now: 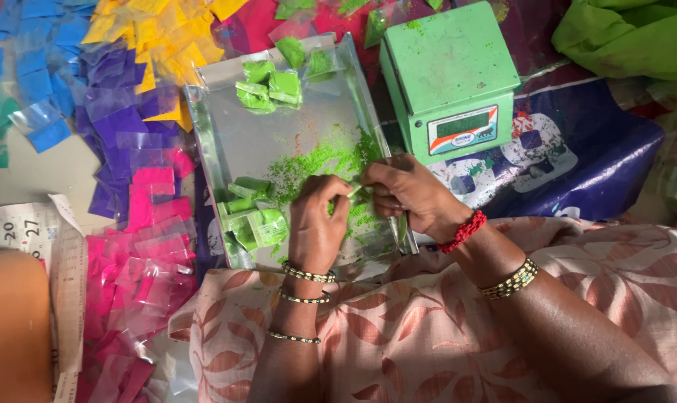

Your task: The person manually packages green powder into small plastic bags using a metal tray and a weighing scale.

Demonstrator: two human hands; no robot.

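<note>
Packet (356,191), small, clear and green with powder, sat between your two hands over the near right part of the steel tray (208,142). Your left hand (316,224) pinched one end of it with thumb and fingertips, so that grip was clenched on the packet. Your right hand (406,190) held the other end, its fingers curled in around it; that grip grasped the packet too. Both hands hung just above the loose green powder (316,160) scattered across the middle of the tray. Filled green packets lay in two heaps on the tray: one heap (250,216) just left of your left hand, the other (267,86) at the far end. A green scale (447,67) stood just right of the tray, beside your right hand. Left of the tray, clear bags lay in colour heaps on the floor: pink (148,224) nearest you, purple (111,119) further off, yellow (156,33) beyond, blue (40,45) at the far left. Your patterned cloth (398,328) covered your lap under both wrists.
</note>
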